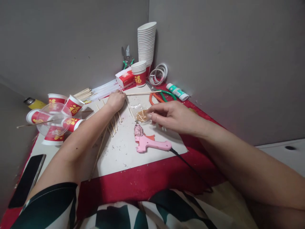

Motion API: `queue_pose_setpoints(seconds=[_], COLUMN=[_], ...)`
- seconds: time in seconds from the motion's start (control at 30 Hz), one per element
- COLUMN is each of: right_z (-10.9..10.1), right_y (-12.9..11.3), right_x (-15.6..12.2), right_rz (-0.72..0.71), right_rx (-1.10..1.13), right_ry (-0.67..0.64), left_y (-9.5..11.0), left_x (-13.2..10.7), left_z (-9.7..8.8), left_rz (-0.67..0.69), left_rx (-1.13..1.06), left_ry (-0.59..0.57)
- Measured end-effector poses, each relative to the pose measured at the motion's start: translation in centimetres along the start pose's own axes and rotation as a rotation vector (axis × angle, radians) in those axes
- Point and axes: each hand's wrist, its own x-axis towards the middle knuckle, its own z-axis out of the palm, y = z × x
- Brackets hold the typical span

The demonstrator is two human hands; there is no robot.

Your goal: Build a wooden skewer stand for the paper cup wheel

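My left hand (116, 101) is closed at the ends of thin wooden sticks on the white board (119, 159). One wooden stick (143, 93) runs from it to the right; another (130, 109) slants toward me. What the fingertips do is hidden. My right hand (172, 117) has its thumb and index finger at the right edge of a small clear plastic bag of rubber bands (142, 115), which they seem to pinch. Just below lies a pink glue gun (152, 143), nozzle pointing away from me. More sticks (111, 125) lie beneath my left forearm.
Red-and-white paper cups joined round a clear plastic disc (54, 120) stand left, near a phone (27, 179). Stacked cups (146, 44), pruning shears (127, 58), a coiled white cable (158, 74), green-orange scissors handles (168, 95) and a tube (177, 91) are at the back. Grey walls enclose the table.
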Motion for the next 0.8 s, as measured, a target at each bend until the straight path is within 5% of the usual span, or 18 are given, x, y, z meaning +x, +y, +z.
queue_pose_setpoints(seconds=[0.3,0.63,0.8], right_z=[-0.6,2.4,2.2], right_y=[2.0,3.0,2.9], right_x=[0.8,2.0,2.1], right_rz=[-0.096,-0.147,-0.138], right_rx=[-0.258,-0.610,-0.645], right_ry=[0.234,-0.084,-0.093], left_y=[0.2,-0.8,-0.8], left_x=[-0.5,-0.7,-0.7], left_z=[-0.3,0.4,0.4], left_rz=[-0.042,-0.029,-0.023], left_rx=[0.005,-0.006,-0.007], left_ry=[-0.004,0.036,0.030])
